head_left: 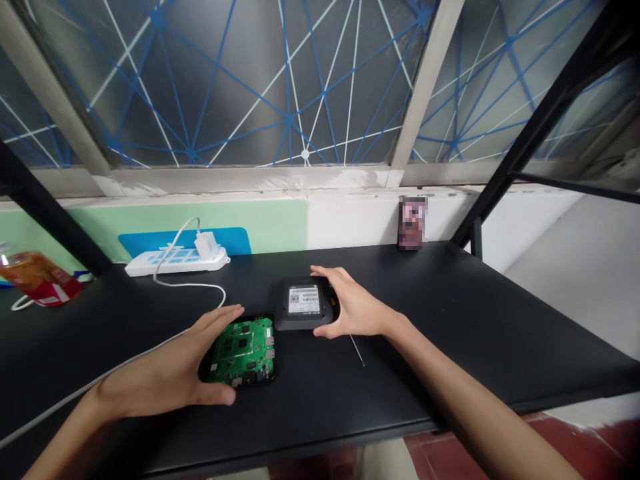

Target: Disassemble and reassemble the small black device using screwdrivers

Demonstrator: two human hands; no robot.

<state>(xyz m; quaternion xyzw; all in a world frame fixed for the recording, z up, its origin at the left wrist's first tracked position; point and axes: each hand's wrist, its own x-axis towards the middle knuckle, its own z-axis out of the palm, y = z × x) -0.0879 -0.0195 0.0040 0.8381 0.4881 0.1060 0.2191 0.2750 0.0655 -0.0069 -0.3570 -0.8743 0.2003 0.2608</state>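
Note:
A green circuit board [245, 350] lies in a black casing on the dark table, component side up. My left hand [170, 367] is around the left side of this casing, its fingers and thumb spread apart at the upper and lower edges. Just to the right and slightly farther back is a black square cover [287, 313] with a white printed label facing up. My right hand [357, 303] grips the cover's right side, thumb at the near edge and fingers at the far edge. From beneath that hand, a thin metal shaft [357, 351] points toward the table's front.
A white power strip [145, 263] with a plugged-in charger [207, 247] stands at the back left. Its white cable [65, 399] runs along the left side. An orange and red package [43, 277] lies far left. A small upright box [413, 223] leans at the back wall.

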